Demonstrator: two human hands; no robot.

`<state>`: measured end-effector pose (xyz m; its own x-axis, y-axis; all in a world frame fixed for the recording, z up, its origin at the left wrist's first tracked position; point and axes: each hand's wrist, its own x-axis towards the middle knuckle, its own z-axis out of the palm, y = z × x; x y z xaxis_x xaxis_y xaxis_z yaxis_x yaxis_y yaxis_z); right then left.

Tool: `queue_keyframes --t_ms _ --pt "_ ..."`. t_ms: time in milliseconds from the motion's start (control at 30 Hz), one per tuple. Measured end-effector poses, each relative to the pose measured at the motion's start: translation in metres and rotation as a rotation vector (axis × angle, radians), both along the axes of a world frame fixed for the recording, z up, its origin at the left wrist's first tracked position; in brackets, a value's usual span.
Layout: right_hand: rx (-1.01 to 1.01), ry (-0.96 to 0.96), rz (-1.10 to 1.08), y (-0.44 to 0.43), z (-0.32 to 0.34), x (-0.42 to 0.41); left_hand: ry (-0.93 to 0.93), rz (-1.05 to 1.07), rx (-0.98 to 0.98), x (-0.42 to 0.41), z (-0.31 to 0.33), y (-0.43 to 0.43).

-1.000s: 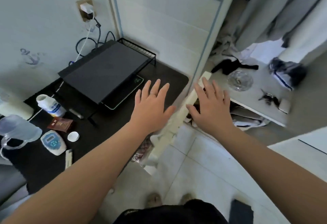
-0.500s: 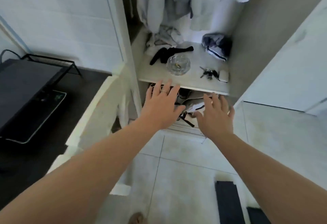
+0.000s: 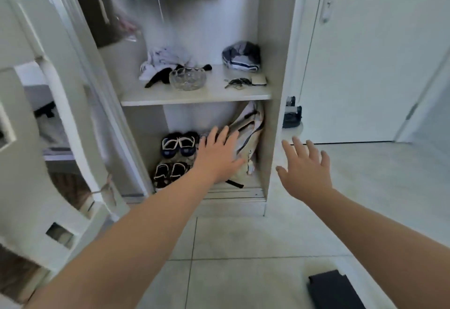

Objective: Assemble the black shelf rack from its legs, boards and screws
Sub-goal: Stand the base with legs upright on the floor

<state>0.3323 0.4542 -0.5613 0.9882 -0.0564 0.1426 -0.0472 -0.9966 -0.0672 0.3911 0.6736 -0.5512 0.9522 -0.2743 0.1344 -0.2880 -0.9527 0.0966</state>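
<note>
Below the wardrobe shelf, the left hand spreads open before a beige bag; the right hand, fingers spread, hangs lower right of the shelf. A glass bowl and keys lie on the shelf, dark shoes beneath it

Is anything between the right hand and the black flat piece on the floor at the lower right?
Nothing visible stands between them. The right hand is open in the air, and the black flat piece lies on bare floor tiles, nearer the person.
</note>
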Motion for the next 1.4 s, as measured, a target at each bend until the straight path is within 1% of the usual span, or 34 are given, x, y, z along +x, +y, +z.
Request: queue_keyframes --t_ms 100,200,267,333,467,633,700,767,800,900,967,1100,1200,1300,1400 --pt "-0.012 -0.012 -0.039 -0.037 0.008 -0.088 -0.009 -0.062 -0.004 -0.082 0.006 -0.033" --pt "0.017 0.003 -0.071 -0.069 0.018 -0.183 0.022 -0.126 0.011 -0.161 0.018 -0.066" --pt "0.032 0.018 -0.11 -0.095 0.031 -0.247 0.026 -0.223 0.074 -0.214 0.029 -0.095" --pt "0.049 -0.029 -0.158 -0.119 0.041 -0.296 0.011 -0.319 0.117 -0.255 0.038 -0.125" --pt "0.097 -0.104 -0.237 -0.164 0.056 -0.38 0.051 -0.405 0.115 -0.31 0.054 -0.184" --pt "0.122 -0.142 -0.381 -0.225 0.058 -0.45 0.081 -0.449 0.091 -0.344 0.058 -0.26" --pt "0.145 -0.151 -0.449 -0.247 0.054 -0.468 0.101 -0.454 0.088 -0.348 0.056 -0.288" --pt "0.163 -0.149 -0.507 -0.269 0.049 -0.482 0.149 -0.436 0.034 -0.345 0.054 -0.317" --pt "0.175 -0.148 -0.535 -0.279 0.046 -0.486 0.204 -0.41 -0.033 -0.342 0.053 -0.331" --pt "0.238 -0.162 -0.625 -0.305 0.035 -0.493 0.445 -0.289 -0.319 -0.325 0.044 -0.37" --pt "0.318 -0.175 -0.683 -0.32 0.027 -0.49 0.524 -0.241 -0.413 -0.309 0.036 -0.39" --pt "0.628 -0.196 -0.772 -0.344 0.009 -0.471 0.561 -0.215 -0.468 -0.272 0.016 -0.421" --pt "0.827 -0.215 -0.793 -0.358 -0.008 -0.454 0.58 -0.196 -0.501 -0.243 0.0 -0.44" --pt "0.942 -0.247 -0.828 -0.366 -0.024 -0.441 0.588 -0.192 -0.548 -0.219 -0.012 -0.46" --pt "0.981 -0.272 -0.845 -0.372 -0.035 -0.432 0.582 -0.2 -0.619 -0.203 -0.023 -0.477"
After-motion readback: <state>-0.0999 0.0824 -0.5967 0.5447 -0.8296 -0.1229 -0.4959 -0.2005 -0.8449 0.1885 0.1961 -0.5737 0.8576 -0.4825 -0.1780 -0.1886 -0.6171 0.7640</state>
